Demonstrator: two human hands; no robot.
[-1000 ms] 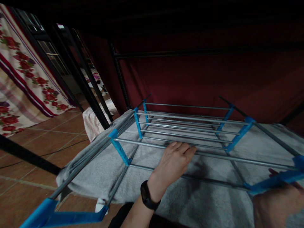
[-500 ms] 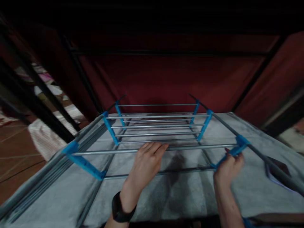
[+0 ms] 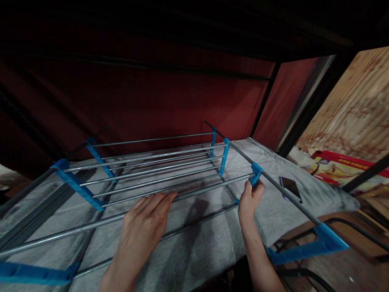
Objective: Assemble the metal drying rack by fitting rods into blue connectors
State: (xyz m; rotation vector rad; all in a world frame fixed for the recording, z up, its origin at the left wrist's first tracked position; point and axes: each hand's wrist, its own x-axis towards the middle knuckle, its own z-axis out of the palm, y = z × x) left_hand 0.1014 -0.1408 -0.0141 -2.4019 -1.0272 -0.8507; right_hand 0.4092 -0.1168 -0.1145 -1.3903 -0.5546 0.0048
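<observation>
Our left hand (image 3: 144, 223) is curling over a bar (image 3: 209, 189). Our right hand (image 3: 249, 199), well apart, is clasping a blue bracket (image 3: 256, 172).

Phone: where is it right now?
In the head view, the smartphone lies right of center on the gray blanket, to the right of the right hand, alongside the rack's right side tube.

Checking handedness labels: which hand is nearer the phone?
Right. The right hand is at the blue bracket, left of the phone and across the side tube from it; the left hand is farther left, on the metal bar.
</observation>
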